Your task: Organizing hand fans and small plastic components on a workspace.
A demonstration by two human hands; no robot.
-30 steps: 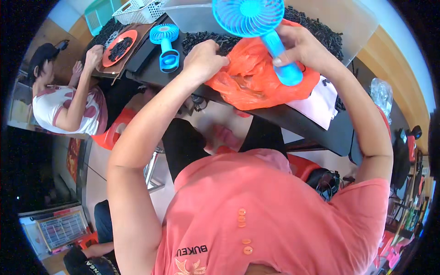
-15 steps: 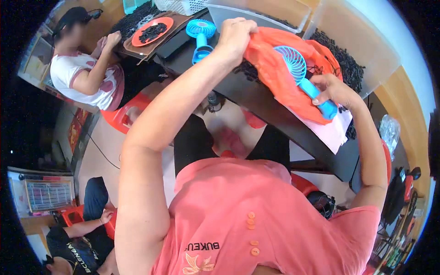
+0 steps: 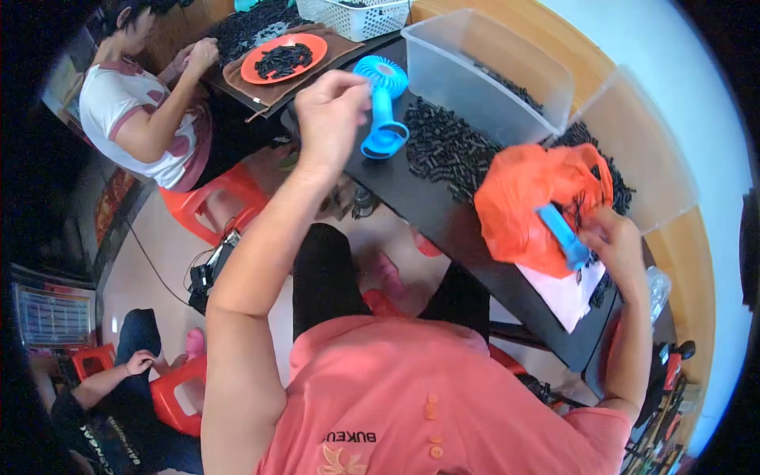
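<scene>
Since half a second ago your left hand (image 3: 328,111) has let go of the orange bag (image 3: 534,202) and lifted clear, fingers loosely curled on nothing, just beside a standing blue fan (image 3: 384,107). Your right hand (image 3: 613,245) is clamped on the blue handle (image 3: 562,237) of another fan, whose head sits inside the bag just left of that hand. Small black parts (image 3: 447,150) lie between your hands, on the black table (image 3: 443,222).
</scene>
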